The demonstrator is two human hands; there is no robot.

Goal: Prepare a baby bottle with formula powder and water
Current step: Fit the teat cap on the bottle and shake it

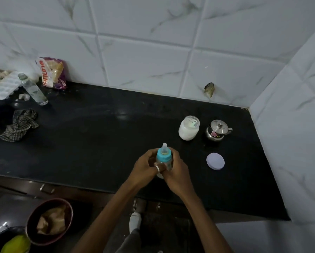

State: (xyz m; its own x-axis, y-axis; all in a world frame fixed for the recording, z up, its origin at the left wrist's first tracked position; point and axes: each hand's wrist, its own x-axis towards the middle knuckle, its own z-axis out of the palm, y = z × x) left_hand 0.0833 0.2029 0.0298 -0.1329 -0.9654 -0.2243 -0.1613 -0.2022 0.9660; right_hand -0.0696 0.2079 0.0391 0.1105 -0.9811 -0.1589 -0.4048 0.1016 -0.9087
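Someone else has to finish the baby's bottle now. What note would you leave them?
Left hand and right hand both grip the clear baby bottle with blue teat collar, upright over the black counter. Collar is on; contents hidden. The glass jar of white powder stands open, its lilac round lid lying apart. A small steel lidded pot stands beside the jar. Left: check fill, close jar.

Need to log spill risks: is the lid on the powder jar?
No, the powder jar stands open, and a lilac lid lies on the counter apart from it.
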